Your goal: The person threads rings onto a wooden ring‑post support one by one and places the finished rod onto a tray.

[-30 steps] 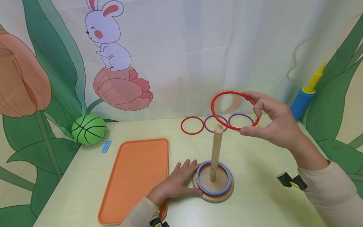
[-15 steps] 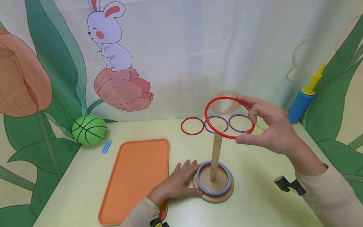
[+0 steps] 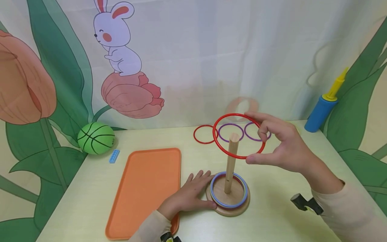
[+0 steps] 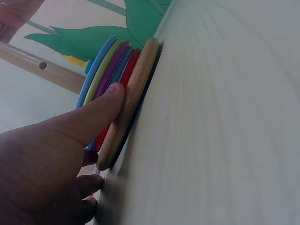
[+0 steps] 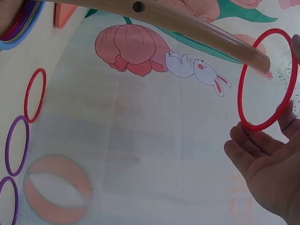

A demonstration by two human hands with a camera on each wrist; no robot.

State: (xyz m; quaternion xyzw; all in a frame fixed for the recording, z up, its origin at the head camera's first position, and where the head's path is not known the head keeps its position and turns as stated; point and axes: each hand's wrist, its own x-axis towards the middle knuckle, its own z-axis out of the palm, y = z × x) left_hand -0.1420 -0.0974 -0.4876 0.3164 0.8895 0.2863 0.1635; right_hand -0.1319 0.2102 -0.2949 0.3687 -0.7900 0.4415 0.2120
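My right hand [image 3: 282,144] pinches a large red ring [image 3: 240,157] between thumb and fingers, high over the table. The ring is tilted and surrounds the tip of the wooden post [image 3: 230,164]; in the right wrist view the post's end reaches into the red ring [image 5: 240,101]. Several coloured rings lie stacked round the foot of the post, a blue ring [image 3: 218,204] on top. Under them is a round wooden base [image 3: 229,212]. My left hand [image 3: 190,195] rests at the base's left side with fingers spread, its thumb [image 4: 110,101] pressing the base's edge beside the lowest red ring.
Along the back lie a small red ring [image 3: 194,134] and two purple rings [image 3: 219,132]. An orange tray [image 3: 148,188] is left of the left hand. Farther left are a green ball [image 3: 96,137] and a blue block [image 3: 114,156]. A blue and yellow pump [image 3: 317,112] stands back right.
My right hand has come down and to the left with the red ring, from behind and above the post's tip to round it. My left hand stays at the base.
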